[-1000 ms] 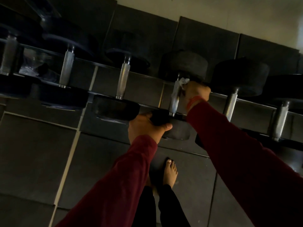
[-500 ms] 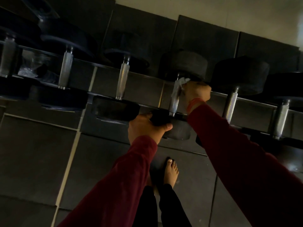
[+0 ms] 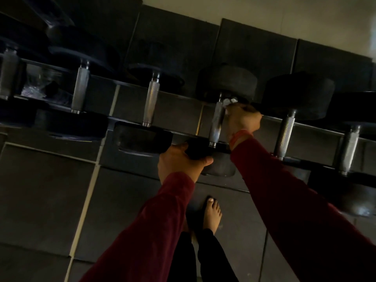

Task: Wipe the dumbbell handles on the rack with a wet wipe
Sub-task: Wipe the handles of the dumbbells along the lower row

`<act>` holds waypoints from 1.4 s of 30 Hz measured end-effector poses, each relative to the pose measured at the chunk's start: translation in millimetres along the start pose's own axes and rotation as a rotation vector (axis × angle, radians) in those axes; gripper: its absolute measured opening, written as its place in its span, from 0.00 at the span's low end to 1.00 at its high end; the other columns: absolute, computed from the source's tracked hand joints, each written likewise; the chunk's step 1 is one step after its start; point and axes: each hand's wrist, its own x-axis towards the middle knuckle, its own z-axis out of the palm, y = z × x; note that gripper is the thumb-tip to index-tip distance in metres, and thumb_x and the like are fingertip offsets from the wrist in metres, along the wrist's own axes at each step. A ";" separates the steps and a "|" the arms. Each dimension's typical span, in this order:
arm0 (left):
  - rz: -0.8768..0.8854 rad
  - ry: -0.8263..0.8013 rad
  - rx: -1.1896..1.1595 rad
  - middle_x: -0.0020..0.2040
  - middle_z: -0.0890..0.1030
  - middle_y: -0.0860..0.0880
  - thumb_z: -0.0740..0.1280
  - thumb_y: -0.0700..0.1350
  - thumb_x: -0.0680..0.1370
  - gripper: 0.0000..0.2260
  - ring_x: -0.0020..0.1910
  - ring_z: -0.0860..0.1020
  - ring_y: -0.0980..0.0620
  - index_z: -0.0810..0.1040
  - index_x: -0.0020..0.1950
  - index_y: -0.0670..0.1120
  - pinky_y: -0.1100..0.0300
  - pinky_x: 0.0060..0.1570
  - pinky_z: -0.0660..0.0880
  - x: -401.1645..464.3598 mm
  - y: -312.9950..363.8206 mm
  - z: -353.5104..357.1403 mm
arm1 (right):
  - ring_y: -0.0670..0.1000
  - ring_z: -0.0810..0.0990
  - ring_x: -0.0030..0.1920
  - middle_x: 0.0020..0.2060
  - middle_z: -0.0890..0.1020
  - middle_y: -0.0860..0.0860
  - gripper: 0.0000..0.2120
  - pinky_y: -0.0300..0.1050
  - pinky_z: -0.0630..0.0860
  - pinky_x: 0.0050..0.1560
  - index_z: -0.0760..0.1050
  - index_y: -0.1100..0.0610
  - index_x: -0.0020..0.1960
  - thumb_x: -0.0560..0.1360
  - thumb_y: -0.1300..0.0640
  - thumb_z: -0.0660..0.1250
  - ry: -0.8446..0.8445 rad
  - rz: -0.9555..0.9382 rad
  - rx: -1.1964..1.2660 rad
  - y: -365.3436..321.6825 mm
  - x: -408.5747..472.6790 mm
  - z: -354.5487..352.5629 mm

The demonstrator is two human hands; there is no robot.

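A row of black dumbbells with knurled steel handles lies across a dark rack [image 3: 317,129]. My right hand [image 3: 243,119] clutches a crumpled white wet wipe [image 3: 228,101] against the upper end of the middle dumbbell's handle [image 3: 216,123], right under its far weight head. My left hand [image 3: 179,161] grips that same dumbbell's near black head [image 3: 217,163] from the left. Bare steel handles show on the neighbours to the left [image 3: 151,102] and to the right [image 3: 284,135].
More dumbbells continue to the far left [image 3: 80,90] and far right [image 3: 349,151]. Dark rubber floor tiles with pale seams lie below the rack. My bare foot [image 3: 211,214] stands on the floor under the rack's front edge. A pale wall runs behind.
My right hand with the wipe has shifted slightly up along the handle toward the far head. My left hand has kept its grip on the near head.
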 end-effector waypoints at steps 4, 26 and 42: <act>-0.004 0.005 0.003 0.45 0.85 0.59 0.82 0.62 0.58 0.25 0.47 0.82 0.56 0.85 0.52 0.61 0.52 0.50 0.82 0.3 0.8 -0.8 | 0.44 0.85 0.40 0.32 0.85 0.42 0.11 0.48 0.83 0.50 0.80 0.44 0.29 0.65 0.52 0.81 0.014 -0.221 -0.112 12.7 5.7 -0.8; -0.010 0.009 0.001 0.44 0.85 0.61 0.80 0.66 0.55 0.27 0.45 0.83 0.58 0.84 0.52 0.61 0.54 0.50 0.82 -0.7 0.4 -0.3 | 0.49 0.85 0.43 0.40 0.87 0.51 0.09 0.44 0.83 0.48 0.86 0.54 0.41 0.63 0.56 0.83 0.029 -0.217 -0.143 1.1 -17.2 27.5; 0.019 -0.008 0.059 0.45 0.85 0.60 0.80 0.65 0.58 0.25 0.46 0.82 0.58 0.84 0.54 0.61 0.57 0.49 0.80 -3.3 1.9 -5.0 | 0.49 0.85 0.42 0.38 0.85 0.49 0.07 0.51 0.84 0.51 0.81 0.51 0.38 0.69 0.58 0.78 -0.156 0.158 -0.012 4.2 7.7 -13.0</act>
